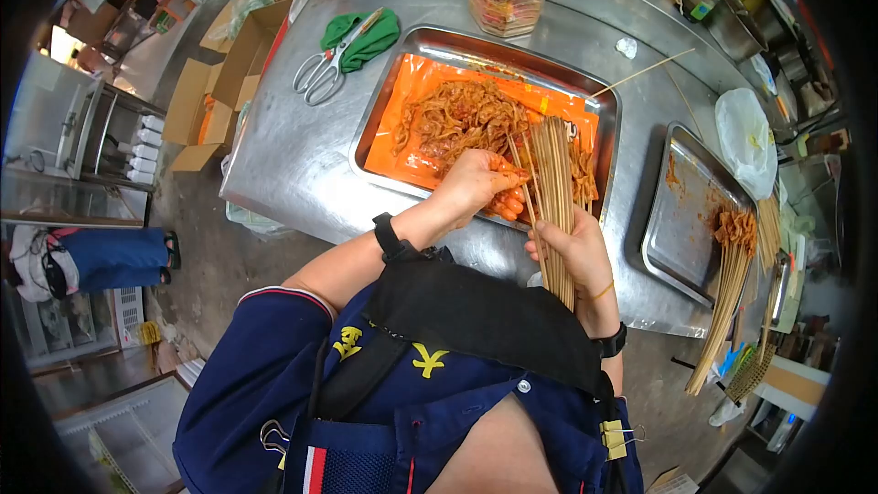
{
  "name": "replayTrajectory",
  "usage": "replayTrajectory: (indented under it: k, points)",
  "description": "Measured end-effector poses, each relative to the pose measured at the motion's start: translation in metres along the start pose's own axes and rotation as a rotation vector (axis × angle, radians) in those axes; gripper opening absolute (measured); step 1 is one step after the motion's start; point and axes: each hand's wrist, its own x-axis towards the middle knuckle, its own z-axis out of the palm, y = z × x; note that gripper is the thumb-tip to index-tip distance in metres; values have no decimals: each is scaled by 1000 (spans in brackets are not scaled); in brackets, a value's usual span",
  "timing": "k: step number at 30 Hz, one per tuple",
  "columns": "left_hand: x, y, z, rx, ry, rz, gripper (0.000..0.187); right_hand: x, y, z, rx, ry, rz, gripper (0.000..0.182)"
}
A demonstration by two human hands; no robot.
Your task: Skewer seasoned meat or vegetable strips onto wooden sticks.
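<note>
My right hand (572,252) is closed round a thick bundle of wooden skewers (554,165), which stands over the right part of a metal tray (361,151). My left hand (485,185), its fingers smeared with red sauce, pinches at a skewer beside the bundle; what lies between the fingertips is too small to make out. Beyond my left hand, a pile of sauced meat strips (462,119) rests on an orange plastic sheet (389,151) in the tray. Some meat also lies at the tray's right side, partly behind the bundle.
Scissors (337,59) lie on a green cloth (370,41) at the upper left. A second tray (677,210) on the right holds skewered meat (734,230). Behind stands a clear container (506,5). A person (114,261) is at the far left, near a cardboard box (219,91).
</note>
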Motion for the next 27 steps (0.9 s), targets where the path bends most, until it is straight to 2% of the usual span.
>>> replayTrajectory:
  k: [8, 27]
  points:
    - [1, -3, 2, -42, -4, 21, 16, 1, 0, 0, 37, -10, -68, 21]
    - [-1, -3, 4, -15, -2, 48, 13, 1, 1, 0, 34, 0, -79, 20]
